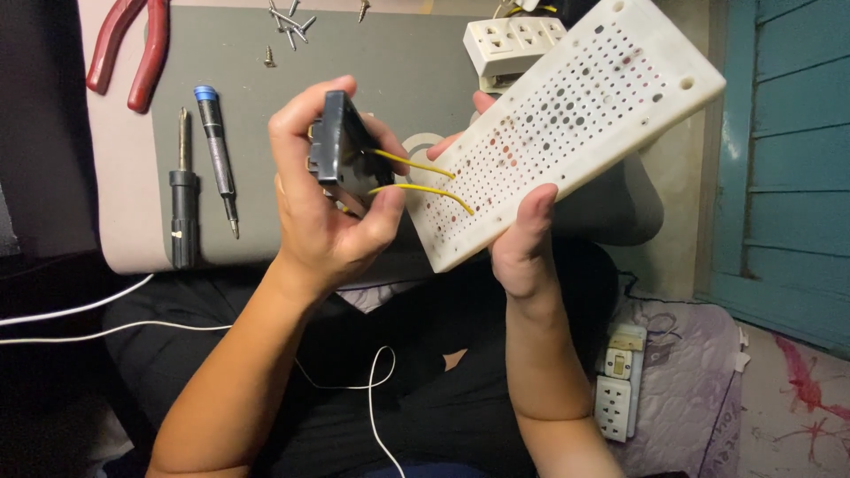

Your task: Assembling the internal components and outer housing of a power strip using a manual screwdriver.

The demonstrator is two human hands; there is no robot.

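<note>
My left hand (323,199) grips a small black electrical part (339,142) by its edges, held upright at centre. Two yellow wires (423,177) run from that part into holes of a white perforated board (567,115). My right hand (522,239) holds the board from below at its lower edge, thumb on the front face, with the board tilted up to the right. A white socket block (509,40) sits at the board's far edge, partly hidden behind it.
A grey mat (398,62) on a low table carries red-handled pliers (133,49), two screwdrivers (204,168) and several loose screws (288,22). White cable (80,323) crosses my lap. A white power strip (618,385) lies on patterned cloth at right, near a teal wooden wall (788,168).
</note>
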